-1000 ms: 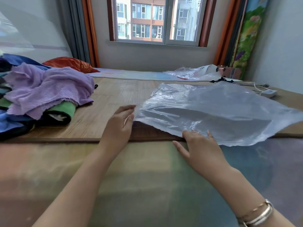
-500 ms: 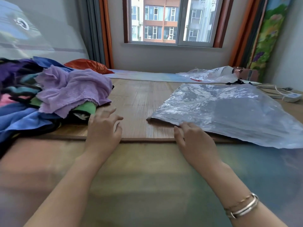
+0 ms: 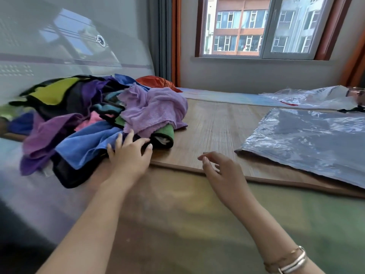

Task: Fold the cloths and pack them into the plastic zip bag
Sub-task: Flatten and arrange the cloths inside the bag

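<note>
While both hands sit low over the near edge of the bamboo mat [image 3: 215, 125], nothing is gripped yet. Left hand [image 3: 129, 157] has fingers spread and fairly straight, tips touching the near edge of the cloth pile [image 3: 102, 123], at the blue cloth [image 3: 87, 144] and a dark one under it. Right hand [image 3: 223, 169] hovers loose-fingered and empty just past the mat's edge, apart from both pile and bag.

Risks, as I judge them: cloths are tangled, so pulling the blue one probably drags the purple towel [image 3: 154, 109] and the green roll [image 3: 165, 133] along, or tips stuff off the near left side, where some already overhangs. One-handed pull likely makes it worse.

Plastic zip bag [image 3: 308, 139] lies flat, well to the right, no cloth in it; light and slippery, could slide if brushed. Opening not readable. Farther back, another crumpled plastic bag [image 3: 308, 97] near the window [image 3: 262, 26].
</note>
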{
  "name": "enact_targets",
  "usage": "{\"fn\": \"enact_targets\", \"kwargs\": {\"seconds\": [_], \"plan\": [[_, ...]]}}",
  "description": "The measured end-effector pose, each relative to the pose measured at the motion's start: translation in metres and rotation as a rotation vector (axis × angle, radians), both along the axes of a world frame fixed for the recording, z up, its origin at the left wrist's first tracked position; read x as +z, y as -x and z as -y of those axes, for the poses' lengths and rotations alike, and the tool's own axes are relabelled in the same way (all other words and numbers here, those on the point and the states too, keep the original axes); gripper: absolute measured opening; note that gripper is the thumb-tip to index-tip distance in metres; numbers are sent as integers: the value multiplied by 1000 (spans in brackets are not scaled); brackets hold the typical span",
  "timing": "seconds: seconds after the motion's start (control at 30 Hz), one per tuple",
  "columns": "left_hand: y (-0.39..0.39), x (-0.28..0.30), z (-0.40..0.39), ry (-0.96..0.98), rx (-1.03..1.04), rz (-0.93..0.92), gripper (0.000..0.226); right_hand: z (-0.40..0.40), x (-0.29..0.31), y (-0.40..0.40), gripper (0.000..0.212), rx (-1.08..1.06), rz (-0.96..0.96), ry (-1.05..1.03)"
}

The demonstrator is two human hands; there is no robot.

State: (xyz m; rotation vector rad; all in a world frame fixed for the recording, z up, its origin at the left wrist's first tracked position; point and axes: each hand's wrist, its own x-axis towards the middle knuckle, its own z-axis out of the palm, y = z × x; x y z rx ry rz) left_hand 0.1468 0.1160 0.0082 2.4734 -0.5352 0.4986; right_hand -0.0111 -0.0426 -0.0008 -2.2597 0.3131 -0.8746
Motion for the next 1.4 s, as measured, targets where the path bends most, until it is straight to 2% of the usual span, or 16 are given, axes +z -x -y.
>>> {"fn": "enact_targets", "kwargs": {"seconds": [0.27,0.37,0.47,0.57,0.67,0.73,0.83,0.93,1.03,1.07,1.17,1.23,1.33,1.4], "plan": [[-13,1,11,-77,-35,-13,42,-6,1,-15,20,60,25,-113],[-10,3,21,23,-34,1,41,-4,5,-14,20,80,19,-149],[-1,10,30,220,-118,39,34,-3,10,-11,22,128,53,-233],[23,17,39,420,-340,49,38,-2,20,-5,22,192,91,-509],[64,28,45,559,-602,-134,29,1,31,2,23,285,94,-930],[86,33,44,583,-737,-249,30,9,31,6,31,344,75,-1127],[110,36,35,539,-914,-411,31,17,27,14,46,437,29,-1262],[123,30,28,514,-967,-436,27,22,22,22,30,336,197,-1203],[118,22,28,642,-821,-251,11,25,21,34,27,156,243,-918],[115,20,30,607,-736,-161,16,26,21,38,25,123,223,-848],[112,4,35,322,-511,67,59,29,23,53,19,83,148,-754],[112,-5,39,265,-463,146,80,32,21,57,19,60,116,-727],[112,-9,43,377,-451,62,96,36,20,53,29,-15,202,-734],[106,-12,42,389,-416,22,102,38,25,49,36,-71,314,-824]]}}
